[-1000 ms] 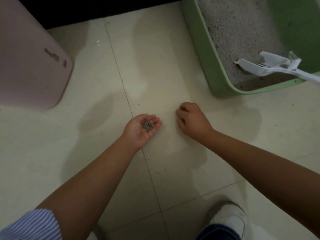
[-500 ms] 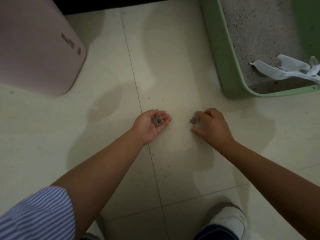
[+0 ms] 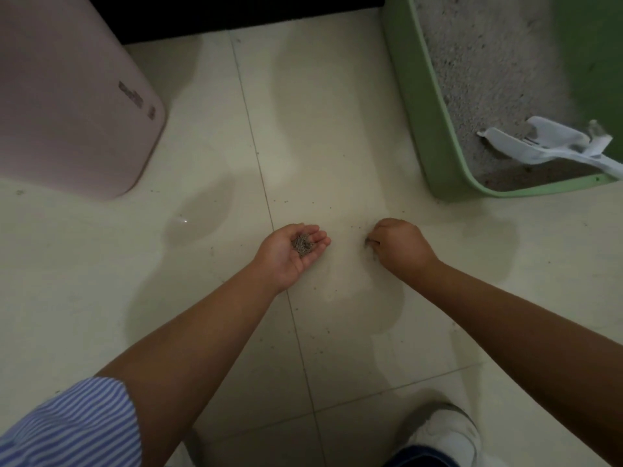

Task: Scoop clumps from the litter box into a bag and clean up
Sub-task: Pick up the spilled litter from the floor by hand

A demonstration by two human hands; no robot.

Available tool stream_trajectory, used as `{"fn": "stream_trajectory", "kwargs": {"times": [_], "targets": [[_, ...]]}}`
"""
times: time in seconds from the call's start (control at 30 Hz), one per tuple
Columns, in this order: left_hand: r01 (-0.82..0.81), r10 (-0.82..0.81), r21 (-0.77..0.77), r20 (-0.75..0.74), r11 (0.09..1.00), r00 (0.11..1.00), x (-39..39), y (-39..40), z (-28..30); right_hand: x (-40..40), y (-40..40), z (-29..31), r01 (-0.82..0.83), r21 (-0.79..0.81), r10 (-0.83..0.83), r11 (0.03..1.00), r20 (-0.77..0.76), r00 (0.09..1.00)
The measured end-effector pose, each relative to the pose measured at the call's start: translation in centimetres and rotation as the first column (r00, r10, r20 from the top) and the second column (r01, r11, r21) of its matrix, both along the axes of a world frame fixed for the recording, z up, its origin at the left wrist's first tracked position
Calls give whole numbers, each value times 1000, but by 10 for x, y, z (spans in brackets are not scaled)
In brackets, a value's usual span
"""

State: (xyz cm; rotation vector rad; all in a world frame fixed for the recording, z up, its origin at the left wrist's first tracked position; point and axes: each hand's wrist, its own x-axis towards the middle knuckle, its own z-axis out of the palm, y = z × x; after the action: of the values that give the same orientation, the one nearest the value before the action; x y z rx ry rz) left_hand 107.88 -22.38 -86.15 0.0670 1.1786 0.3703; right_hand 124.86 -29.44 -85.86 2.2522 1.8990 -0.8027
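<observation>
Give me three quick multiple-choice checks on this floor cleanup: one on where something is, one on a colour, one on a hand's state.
1. Where does the white scoop lie?
A. On the floor tiles
B. In the litter box
C. On the pink bin

2. What colour is the litter box?
A. Green
B. Blue
C. Grey

3. What is the left hand doing?
A. Gripping the scoop
B. Pressing flat on the floor
C. Cupped palm up, holding litter grains

Answers:
1 B, the scoop rests on the litter with its handle over the box rim.
2 A, its walls are pale green.
3 C, the litter grains sit in the open palm, while the right hand pinches more off the floor.
</observation>
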Motion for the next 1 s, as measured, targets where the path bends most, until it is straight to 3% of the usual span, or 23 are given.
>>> {"fn": "stream_trajectory", "kwargs": {"times": [0.2,0.33,0.43,0.5,0.57,0.6,0.7,0.87,1.0], "targets": [[-10,10,1,-8,1000,1000,-1,-1,2,0,9,7,-24,-72,26,997,29,999],[-75,75,-21,8,997,997,-4,-3,4,-4,5,5,88,-27,-87,996,40,995],[-103,103,-35,23,994,994,-5,-4,6,-11,7,9,311,48,-301,949,-147,942],[-118,119,-40,32,992,992,-5,-5,6,-23,12,19,457,27,-409,889,-400,820],[-108,110,-39,29,993,994,-5,-5,5,-39,16,32,432,-31,-374,902,-557,741],[-91,92,-34,20,995,996,-5,-5,5,-47,17,36,354,-30,-308,935,-565,765],[-96,97,-51,8,994,995,-6,-4,5,-49,16,39,245,63,-190,968,-456,869],[-113,114,-77,13,991,993,-8,-4,5,-6,11,24,369,122,-330,921,-256,908],[-113,114,-75,15,991,993,-7,-4,4,3,7,9,103,142,-82,984,-147,986]]}}
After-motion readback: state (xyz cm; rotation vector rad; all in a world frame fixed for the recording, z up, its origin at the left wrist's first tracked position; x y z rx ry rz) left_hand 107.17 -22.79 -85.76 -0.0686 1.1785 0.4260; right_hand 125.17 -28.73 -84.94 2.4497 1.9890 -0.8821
